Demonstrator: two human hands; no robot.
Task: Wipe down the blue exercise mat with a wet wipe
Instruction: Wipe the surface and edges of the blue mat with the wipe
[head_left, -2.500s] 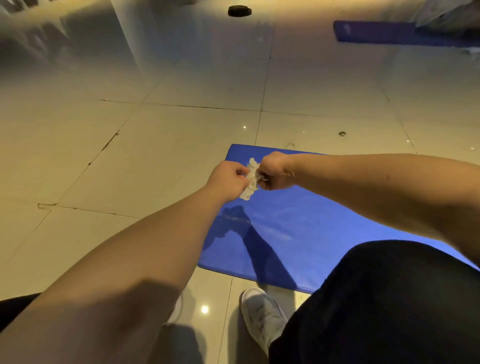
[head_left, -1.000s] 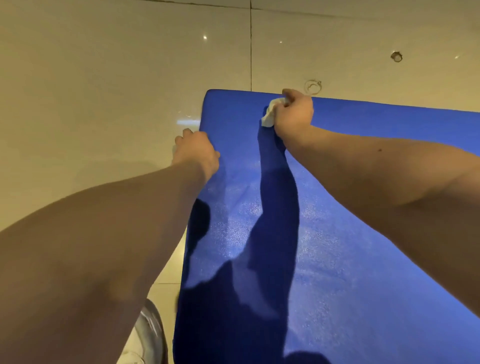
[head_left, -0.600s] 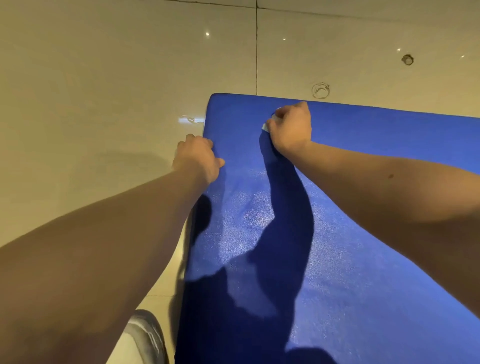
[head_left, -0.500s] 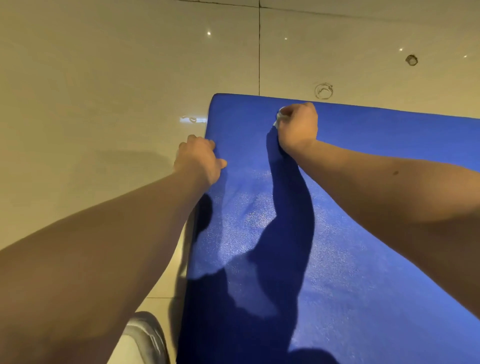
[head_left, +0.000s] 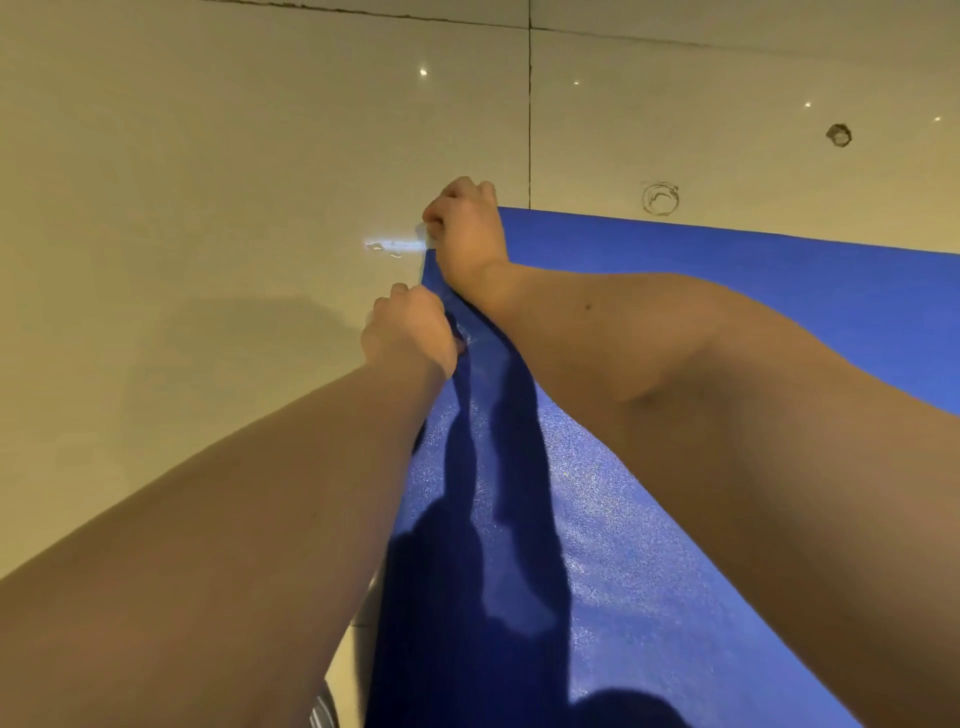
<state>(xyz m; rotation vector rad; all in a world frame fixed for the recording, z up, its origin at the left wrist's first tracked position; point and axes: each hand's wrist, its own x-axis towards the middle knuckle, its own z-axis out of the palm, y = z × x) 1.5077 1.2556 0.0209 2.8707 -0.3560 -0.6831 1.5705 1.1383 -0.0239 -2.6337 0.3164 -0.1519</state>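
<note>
Tiles of a pale floor (head_left: 208, 156) carry the blue exercise mat (head_left: 597, 545), which lies flat; its far edge runs from the middle of the view to the right border, its left edge comes down toward the person, and its right and near sides go out of the picture. The right hand (head_left: 465, 234) sits on the far left corner of the mat and covers it, fingers curled into a fist; of the wet wipe (head_left: 424, 232) only a small pale bit shows at the left side of this fist, so the hand is closed around it. The left hand (head_left: 410, 332) is a little nearer, on the left edge; its fingers curl over that edge and the thumb lies on the top surface, so it grips the mat; the two hands are close but apart. Dark shadows (head_left: 457, 597) of both arms fall along the left part of the mat; right of them the textured surface is lit and open up to the right forearm. Beyond the far edge the floor has a round mark (head_left: 661, 198) near the mat; wide tile lies left of the left edge; part of a shoe (head_left: 324, 712) shows at the bottom, beside that edge.
</note>
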